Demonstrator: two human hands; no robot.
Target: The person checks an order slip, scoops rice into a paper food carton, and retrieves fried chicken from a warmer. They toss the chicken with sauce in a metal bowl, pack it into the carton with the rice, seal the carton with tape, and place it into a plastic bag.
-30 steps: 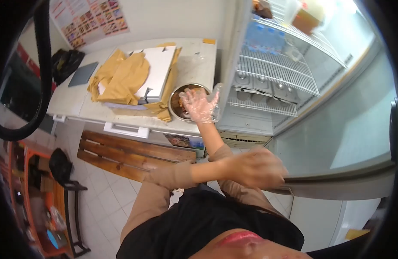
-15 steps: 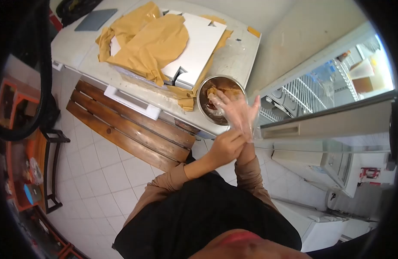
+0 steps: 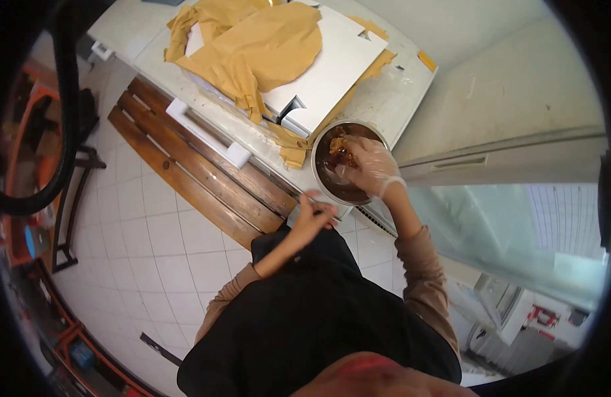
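A round metal bowl (image 3: 317, 173) stands at the counter's front edge, with orange-brown food (image 3: 340, 151) in a dark sauce inside. My right hand (image 3: 373, 167), in a clear plastic glove, reaches into the bowl with its fingers curled round the food. My bare left hand (image 3: 313, 215) hangs just below the bowl, fingers apart, holding nothing. Crumpled brown paper (image 3: 266, 53) lies over a stack of white boards (image 3: 338, 56) left of the bowl.
A slatted wooden bench (image 3: 199, 169) is below the counter (image 3: 135, 33). A closed fridge door (image 3: 517, 149) is on the right. Orange shelving (image 3: 21, 159) stands at the far left. A yellow piece (image 3: 426, 61) lies at the counter's back corner.
The fridge door has swung shut. My left hand has let go at my right wrist and moved down-left. My gloved right hand has moved further into the bowl and curled round the food.
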